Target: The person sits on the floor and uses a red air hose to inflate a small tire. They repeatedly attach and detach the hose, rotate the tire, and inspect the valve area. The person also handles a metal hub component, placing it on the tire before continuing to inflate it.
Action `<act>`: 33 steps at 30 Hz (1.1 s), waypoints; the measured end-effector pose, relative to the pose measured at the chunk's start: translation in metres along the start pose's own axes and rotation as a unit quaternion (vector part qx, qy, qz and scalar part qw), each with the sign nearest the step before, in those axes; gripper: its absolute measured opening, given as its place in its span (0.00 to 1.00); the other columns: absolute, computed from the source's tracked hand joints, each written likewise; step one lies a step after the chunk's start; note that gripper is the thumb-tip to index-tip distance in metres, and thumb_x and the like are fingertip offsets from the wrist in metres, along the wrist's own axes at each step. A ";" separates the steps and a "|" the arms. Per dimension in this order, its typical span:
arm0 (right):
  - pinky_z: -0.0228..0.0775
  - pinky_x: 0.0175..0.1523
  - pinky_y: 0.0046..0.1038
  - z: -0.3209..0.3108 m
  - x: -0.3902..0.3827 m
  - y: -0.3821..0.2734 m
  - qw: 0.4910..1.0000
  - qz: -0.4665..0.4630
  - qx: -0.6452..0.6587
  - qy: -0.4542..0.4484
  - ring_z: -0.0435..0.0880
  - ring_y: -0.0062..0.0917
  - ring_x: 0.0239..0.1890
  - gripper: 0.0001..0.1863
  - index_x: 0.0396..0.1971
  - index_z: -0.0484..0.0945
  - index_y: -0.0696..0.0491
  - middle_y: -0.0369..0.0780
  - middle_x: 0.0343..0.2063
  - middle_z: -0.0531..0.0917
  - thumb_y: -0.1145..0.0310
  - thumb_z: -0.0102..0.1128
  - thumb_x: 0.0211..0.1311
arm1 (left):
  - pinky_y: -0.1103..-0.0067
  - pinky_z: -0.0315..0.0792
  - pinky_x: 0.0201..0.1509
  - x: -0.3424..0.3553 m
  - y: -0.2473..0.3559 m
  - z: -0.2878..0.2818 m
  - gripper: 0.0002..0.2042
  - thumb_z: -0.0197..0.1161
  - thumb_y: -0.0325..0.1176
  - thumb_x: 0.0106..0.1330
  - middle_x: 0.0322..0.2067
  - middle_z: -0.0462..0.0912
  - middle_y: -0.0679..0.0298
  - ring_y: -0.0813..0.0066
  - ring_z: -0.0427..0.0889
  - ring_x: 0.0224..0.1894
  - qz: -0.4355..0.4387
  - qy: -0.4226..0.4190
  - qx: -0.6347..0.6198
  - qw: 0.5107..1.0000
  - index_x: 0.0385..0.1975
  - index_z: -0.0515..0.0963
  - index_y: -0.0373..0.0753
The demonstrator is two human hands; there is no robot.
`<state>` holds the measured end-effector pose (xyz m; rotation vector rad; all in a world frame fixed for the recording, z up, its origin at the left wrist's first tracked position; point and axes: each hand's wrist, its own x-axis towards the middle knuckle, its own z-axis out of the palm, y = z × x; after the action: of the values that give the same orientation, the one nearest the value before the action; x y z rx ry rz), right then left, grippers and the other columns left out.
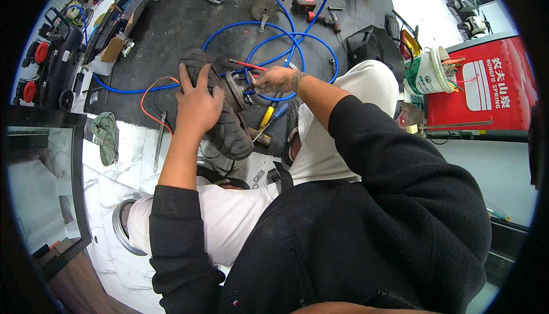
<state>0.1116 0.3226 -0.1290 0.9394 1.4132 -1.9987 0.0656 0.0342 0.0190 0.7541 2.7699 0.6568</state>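
Observation:
A dark rubber tyre (226, 134) stands between my knees, with a metal hub (235, 90) on its right side. My left hand (198, 104) lies on top of the tyre, fingers spread and stretched out. At the hub, my right hand (277, 80) is closed around a slim red tool (249, 65) with a metal tip; its exact kind is hard to make out. Below that hand, a yellow-handled tool (266, 117) and a blue-handled screwdriver (279, 110) lie beside the tyre.
Blue hose (240, 24) coils across the dark mat (171, 34). Beyond it lie a red-and-black power tool (303, 4) and smaller tools. A white bucket (426, 74) stands right, by a red box (480, 85). A green cloth (104, 137) and an air compressor (60, 57) are left.

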 end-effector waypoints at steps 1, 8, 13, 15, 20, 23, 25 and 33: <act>0.79 0.70 0.32 -0.001 0.000 0.001 1.000 0.001 0.009 -0.014 0.85 0.32 0.59 0.21 0.58 0.78 0.62 0.46 0.58 0.83 0.68 0.71 0.72 | 0.47 0.66 0.73 0.000 0.000 0.000 0.33 0.57 0.48 0.73 0.82 0.42 0.38 0.14 0.65 0.68 -0.002 -0.001 0.004 1.000 0.78 0.64 0.52; 0.75 0.73 0.34 0.001 0.000 0.006 0.999 0.010 -0.038 -0.019 0.83 0.32 0.60 0.18 0.54 0.80 0.61 0.44 0.58 0.82 0.67 0.71 0.72 | 0.46 0.68 0.72 0.001 0.001 0.004 0.32 0.56 0.49 0.73 0.82 0.42 0.39 0.13 0.66 0.67 0.002 0.010 0.011 1.000 0.77 0.65 0.53; 0.84 0.65 0.29 0.015 0.014 0.007 0.997 -0.006 0.003 -0.071 0.82 0.31 0.59 0.12 0.49 0.81 0.63 0.46 0.56 0.82 0.71 0.67 0.75 | 0.46 0.71 0.70 0.003 0.015 0.007 0.32 0.57 0.48 0.73 0.82 0.43 0.39 0.13 0.65 0.68 0.005 0.010 0.029 1.000 0.77 0.66 0.53; 0.87 0.62 0.27 0.014 0.016 0.004 0.999 0.014 0.011 -0.026 0.86 0.29 0.53 0.09 0.45 0.83 0.63 0.44 0.50 0.86 0.72 0.67 0.74 | 0.46 0.71 0.69 0.002 0.020 0.007 0.31 0.58 0.47 0.72 0.82 0.43 0.39 0.13 0.65 0.68 0.004 0.010 0.031 0.999 0.77 0.66 0.53; 0.88 0.55 0.30 0.009 0.005 -0.010 0.991 0.007 -0.119 -0.062 0.89 0.27 0.49 0.16 0.49 0.84 0.64 0.43 0.50 0.88 0.65 0.68 0.74 | 0.46 0.71 0.70 0.001 0.022 0.007 0.30 0.59 0.45 0.72 0.82 0.43 0.39 0.14 0.65 0.68 0.004 0.010 0.002 1.000 0.76 0.68 0.53; 0.87 0.58 0.32 0.013 0.001 -0.014 0.992 0.017 -0.107 -0.059 0.89 0.33 0.52 0.16 0.50 0.84 0.65 0.46 0.50 0.88 0.65 0.68 0.74 | 0.48 0.65 0.74 0.003 0.019 0.007 0.30 0.60 0.45 0.72 0.81 0.45 0.38 0.19 0.62 0.72 0.020 0.027 0.021 0.999 0.75 0.68 0.54; 0.80 0.61 0.32 0.015 0.002 -0.014 0.989 0.015 -0.121 -0.082 0.86 0.30 0.56 0.24 0.56 0.84 0.63 0.45 0.55 0.87 0.58 0.71 0.73 | 0.49 0.61 0.77 0.007 0.018 0.007 0.30 0.60 0.45 0.72 0.81 0.47 0.37 0.24 0.61 0.75 0.031 0.036 0.021 0.999 0.75 0.69 0.54; 0.86 0.66 0.39 0.009 0.017 -0.015 0.984 0.010 -0.139 -0.112 0.78 0.41 0.69 0.32 0.64 0.74 0.71 0.57 0.70 0.73 0.60 0.69 0.74 | 0.49 0.62 0.77 0.009 0.016 0.004 0.30 0.60 0.40 0.73 0.80 0.45 0.37 0.27 0.57 0.78 0.048 0.027 0.015 0.998 0.75 0.68 0.51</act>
<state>0.0874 0.3188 -0.1317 0.5860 1.4967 -1.7703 0.0659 0.0529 0.0228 0.8923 2.8131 0.6639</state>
